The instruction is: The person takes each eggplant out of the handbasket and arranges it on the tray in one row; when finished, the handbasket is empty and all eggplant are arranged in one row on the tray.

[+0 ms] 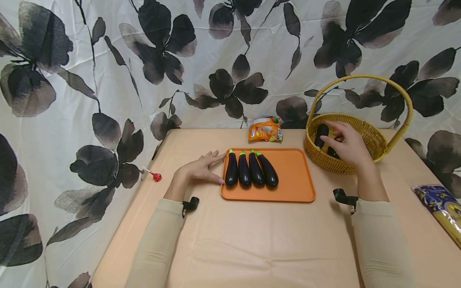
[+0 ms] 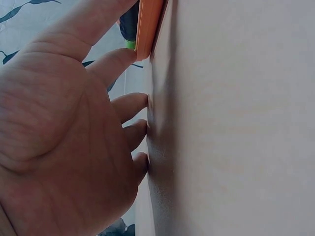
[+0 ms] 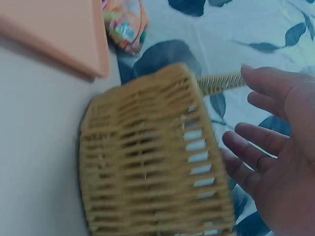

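Several dark eggplants [image 1: 244, 170] with green tips lie side by side on the left half of an orange tray [image 1: 295, 176]. My left hand [image 1: 201, 168] rests at the tray's left edge, fingers spread, thumb and index finger at the rim. In the left wrist view, the other fingertips of that hand [image 2: 74, 128] meet the tabletop. Over the wicker basket [image 1: 327, 162], my right hand [image 1: 347, 144] holds its fingers loosely apart, with nothing between them in the right wrist view. Just left of its fingertips, a dark eggplant [image 1: 321, 135] lies inside the basket; another dark piece shows below, partly hidden.
An orange snack bag [image 1: 265, 129] stands behind the tray. A red lollipop [image 1: 156, 176] lies near the table's left edge, and a blue and yellow package [image 1: 441, 210] at the right edge. The basket's tall handle [image 1: 410, 108] arches above it. Floral cloth hangs behind.
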Demonstrator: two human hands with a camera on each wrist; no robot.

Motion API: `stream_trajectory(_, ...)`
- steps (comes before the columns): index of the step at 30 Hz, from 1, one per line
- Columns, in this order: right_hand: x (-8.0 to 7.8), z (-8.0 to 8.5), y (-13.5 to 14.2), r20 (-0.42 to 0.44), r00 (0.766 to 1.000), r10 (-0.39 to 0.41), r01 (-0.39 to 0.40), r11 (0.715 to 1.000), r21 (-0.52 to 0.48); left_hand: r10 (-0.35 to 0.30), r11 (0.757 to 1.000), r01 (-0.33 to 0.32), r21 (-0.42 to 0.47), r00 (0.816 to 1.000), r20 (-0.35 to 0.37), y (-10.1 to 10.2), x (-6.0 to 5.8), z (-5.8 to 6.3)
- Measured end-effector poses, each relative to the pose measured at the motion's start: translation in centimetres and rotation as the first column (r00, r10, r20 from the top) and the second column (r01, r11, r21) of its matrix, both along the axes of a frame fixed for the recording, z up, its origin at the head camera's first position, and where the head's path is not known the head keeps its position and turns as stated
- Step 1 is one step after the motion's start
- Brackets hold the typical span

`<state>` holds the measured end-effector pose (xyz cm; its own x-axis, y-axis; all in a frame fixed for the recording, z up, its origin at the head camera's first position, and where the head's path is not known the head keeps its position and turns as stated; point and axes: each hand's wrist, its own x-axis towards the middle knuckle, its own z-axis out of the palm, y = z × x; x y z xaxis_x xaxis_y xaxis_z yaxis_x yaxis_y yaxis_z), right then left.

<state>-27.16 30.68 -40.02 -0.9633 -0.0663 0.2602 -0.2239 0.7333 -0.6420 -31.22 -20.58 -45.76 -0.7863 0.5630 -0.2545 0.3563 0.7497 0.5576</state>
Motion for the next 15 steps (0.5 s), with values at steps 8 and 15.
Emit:
stream_trajectory(8,-1.2,-0.8,1.8,0.041,0.999,0.017,-0.020,0.996,0.084,0.002,1.000,-0.002,-0.007,1.000,-0.003,-0.1,-0.1,-0.2)
stream_trajectory(15,-2.2,-1.1,3.4,0.121,0.992,0.035,-0.052,0.989,0.142,0.017,1.000,-0.017,0.006,1.000,0.018,-0.1,-0.1,-0.2)
